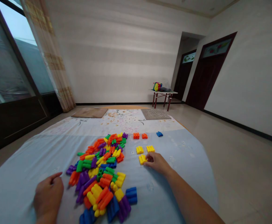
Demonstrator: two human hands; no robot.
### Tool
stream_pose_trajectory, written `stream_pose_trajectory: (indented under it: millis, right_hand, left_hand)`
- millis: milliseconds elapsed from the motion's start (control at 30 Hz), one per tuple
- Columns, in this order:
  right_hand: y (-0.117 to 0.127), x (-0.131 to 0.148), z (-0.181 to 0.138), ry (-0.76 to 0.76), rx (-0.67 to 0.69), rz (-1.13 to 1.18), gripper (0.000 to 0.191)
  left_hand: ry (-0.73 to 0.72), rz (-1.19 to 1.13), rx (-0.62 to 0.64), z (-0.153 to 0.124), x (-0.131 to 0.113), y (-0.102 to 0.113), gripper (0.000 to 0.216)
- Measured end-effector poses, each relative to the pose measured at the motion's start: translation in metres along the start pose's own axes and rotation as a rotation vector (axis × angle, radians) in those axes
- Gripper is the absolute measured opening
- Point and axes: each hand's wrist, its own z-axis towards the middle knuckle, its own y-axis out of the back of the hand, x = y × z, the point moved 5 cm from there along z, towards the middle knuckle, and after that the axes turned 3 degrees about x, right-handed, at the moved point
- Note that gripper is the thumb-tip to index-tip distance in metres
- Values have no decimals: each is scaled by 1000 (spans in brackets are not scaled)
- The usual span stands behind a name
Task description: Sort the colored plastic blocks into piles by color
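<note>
My right hand (158,163) pinches a yellow toy building block (142,159), made of joined tubes, at the table surface. Two more yellow blocks (140,150) (150,148) lie just beyond it. Farther back sit two orange blocks (136,135) (144,136) and a blue block (159,134). My left hand (48,194) rests on the cloth left of the pile, its index finger stretched out and the others loosely bent, with nothing visible in it. Between my hands spreads a pile of mixed plastic blocks (105,180) in orange, yellow, green, purple and blue.
A pale blue patterned cloth (182,180) covers the round-edged table. Two mats, one brown (90,113) and one grey (156,114), lie at its far side. Against the back wall a small table (164,92) holds a colourful bag (157,86). A curtain (52,59) hangs at left.
</note>
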Motion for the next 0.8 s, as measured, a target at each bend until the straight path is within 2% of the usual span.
stream_pose_trajectory:
  millis: [100, 300, 433, 567, 633, 733, 800]
  right_hand:
    - [-3, 2, 2, 0, -49, -44, 16]
    - [0, 4, 1, 33, -88, -79, 19]
    - [4, 35, -5, 178, -130, -83, 18]
    - [-17, 87, -13, 353, 32, -90, 18]
    - [-35, 108, -15, 378, 145, -128, 27]
    - [-59, 123, -15, 363, 279, -217, 43]
    - [-69, 124, -13, 335, 318, -255, 44]
  left_hand:
    - [58, -30, 48, -5, -9, 4, 37]
    - [80, -56, 34, -7, -9, 4, 39]
    - [92, -79, 27, -8, -9, 2, 40]
    - [101, -94, 18, -8, -8, 1, 39]
    - [100, -99, 16, -9, -8, 1, 38]
    - [89, -108, 20, -10, -7, 2, 37]
    - [81, -114, 21, -10, -7, 3, 38]
